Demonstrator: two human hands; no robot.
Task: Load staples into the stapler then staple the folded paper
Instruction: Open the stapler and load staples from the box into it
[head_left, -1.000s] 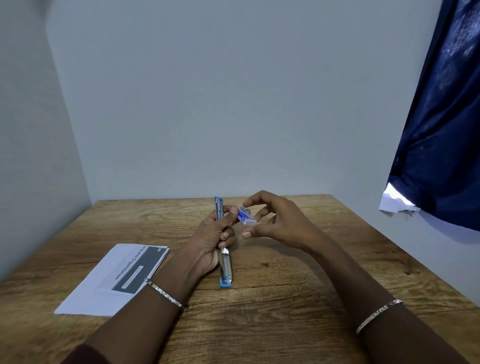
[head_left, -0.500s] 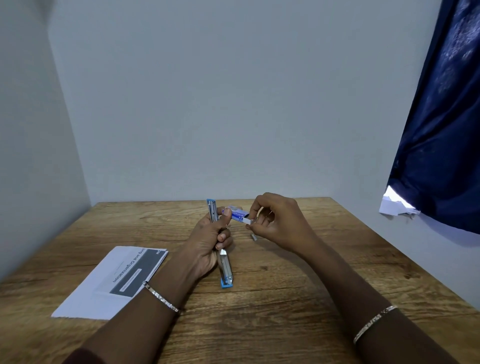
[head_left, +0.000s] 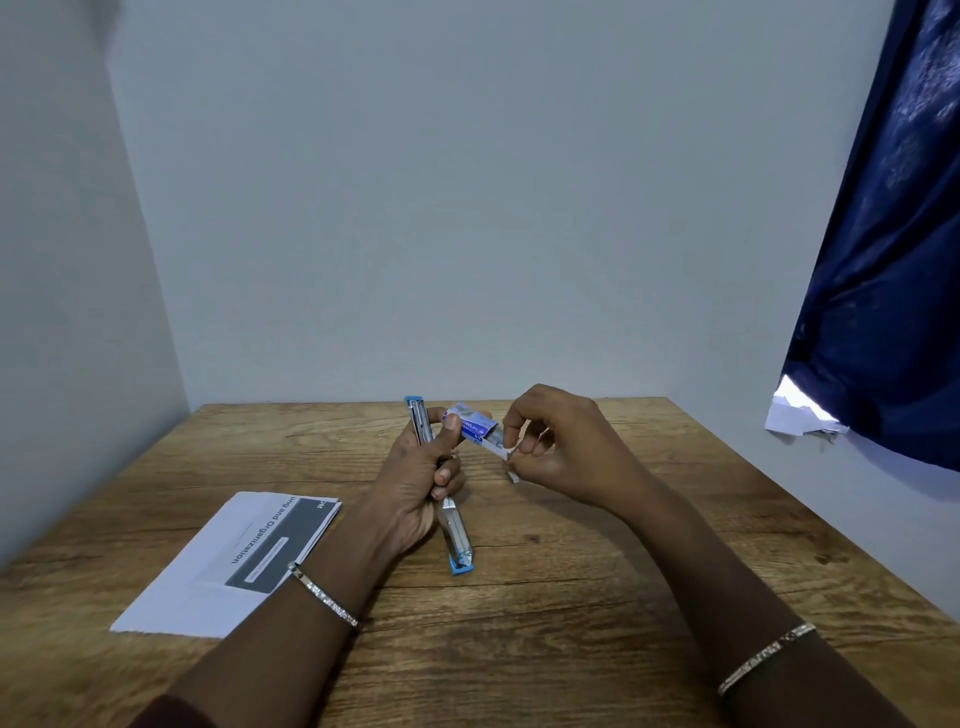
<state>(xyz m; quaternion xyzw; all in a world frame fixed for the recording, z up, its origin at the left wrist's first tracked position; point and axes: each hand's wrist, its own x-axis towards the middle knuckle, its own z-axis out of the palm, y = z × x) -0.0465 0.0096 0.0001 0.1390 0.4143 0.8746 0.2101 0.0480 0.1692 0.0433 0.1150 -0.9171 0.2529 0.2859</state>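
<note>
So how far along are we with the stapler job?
Done: the blue and silver stapler is swung open, gripped in the left hand. In hand: the right hand pinches the pulled-out tray of the small blue staple box, held by the left thumb. Left: load staples, close up, staple the white folded paper lying untouched on the wooden table.

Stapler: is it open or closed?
Open. The stapler is swung fully apart: one arm points up, the other down toward the table, and the left hand grips its middle.
</note>
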